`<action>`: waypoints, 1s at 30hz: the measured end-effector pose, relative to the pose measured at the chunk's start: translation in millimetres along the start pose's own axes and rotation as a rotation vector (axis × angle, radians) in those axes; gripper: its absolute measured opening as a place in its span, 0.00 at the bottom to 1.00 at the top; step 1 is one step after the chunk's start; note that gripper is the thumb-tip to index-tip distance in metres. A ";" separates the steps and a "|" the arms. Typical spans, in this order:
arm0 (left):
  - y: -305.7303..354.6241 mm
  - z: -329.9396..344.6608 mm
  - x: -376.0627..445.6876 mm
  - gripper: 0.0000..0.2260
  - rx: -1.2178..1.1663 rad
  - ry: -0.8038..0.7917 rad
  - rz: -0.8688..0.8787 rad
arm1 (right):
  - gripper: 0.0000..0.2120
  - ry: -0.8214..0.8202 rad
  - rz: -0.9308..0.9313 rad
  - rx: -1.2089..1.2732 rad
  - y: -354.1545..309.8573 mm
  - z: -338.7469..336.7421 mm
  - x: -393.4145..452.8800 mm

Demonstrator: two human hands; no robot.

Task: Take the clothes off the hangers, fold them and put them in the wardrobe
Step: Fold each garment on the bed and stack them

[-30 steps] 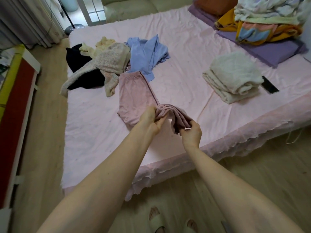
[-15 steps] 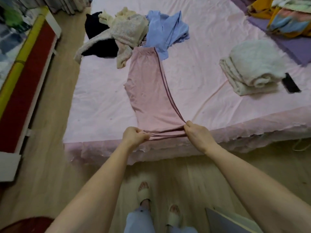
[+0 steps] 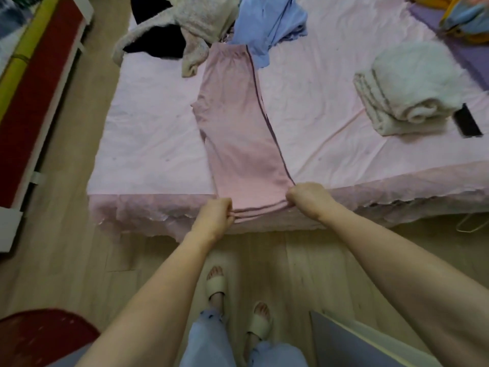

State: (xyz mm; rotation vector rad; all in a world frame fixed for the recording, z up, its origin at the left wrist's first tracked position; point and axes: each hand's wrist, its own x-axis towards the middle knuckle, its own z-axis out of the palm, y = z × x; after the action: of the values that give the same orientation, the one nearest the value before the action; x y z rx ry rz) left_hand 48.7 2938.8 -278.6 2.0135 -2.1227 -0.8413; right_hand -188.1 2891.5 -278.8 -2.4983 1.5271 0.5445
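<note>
Pink trousers point(image 3: 238, 133) with a dark side stripe lie stretched flat along the bed point(image 3: 148, 144), waist end far, leg hems at the near edge. My left hand point(image 3: 215, 215) grips the left corner of the hems. My right hand point(image 3: 307, 196) grips the right corner, and the cloth is taut between them. Beyond the waist lies a heap of loose clothes: a blue garment point(image 3: 267, 22), a cream knitted sweater point(image 3: 190, 19) and a black garment point(image 3: 156, 41).
A folded white fleece garment point(image 3: 407, 88) sits at the right of the bed with a black phone point(image 3: 467, 124) beside it. A wire hanger point(image 3: 469, 225) lies on the floor under the bed's edge. A red and white cabinet point(image 3: 34, 99) stands left. My slippered feet are on the wooden floor.
The bunched trouser legs have been pulled out straight toward the near edge of the bed, and both hands have moved back and apart to the hem corners. The view has tilted down.
</note>
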 end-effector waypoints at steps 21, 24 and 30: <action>9.1 8.2 2.6 0.10 0.288 -0.160 0.142 | 0.11 -0.023 0.043 0.221 5.5 23.4 -15.1; 11.7 -12.7 13.3 0.10 0.287 -0.142 0.133 | 0.12 -0.006 0.102 0.383 10.0 7.5 -8.5; 7.9 -66.4 58.3 0.08 0.083 0.010 -0.009 | 0.11 -0.016 0.178 0.695 21.3 -41.7 25.4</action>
State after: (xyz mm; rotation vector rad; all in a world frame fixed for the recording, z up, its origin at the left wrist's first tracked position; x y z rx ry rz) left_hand 63.2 2862.1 -236.5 2.0638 -2.1790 -0.7553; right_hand -187.2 2847.2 -249.2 -1.8377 1.5878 0.0277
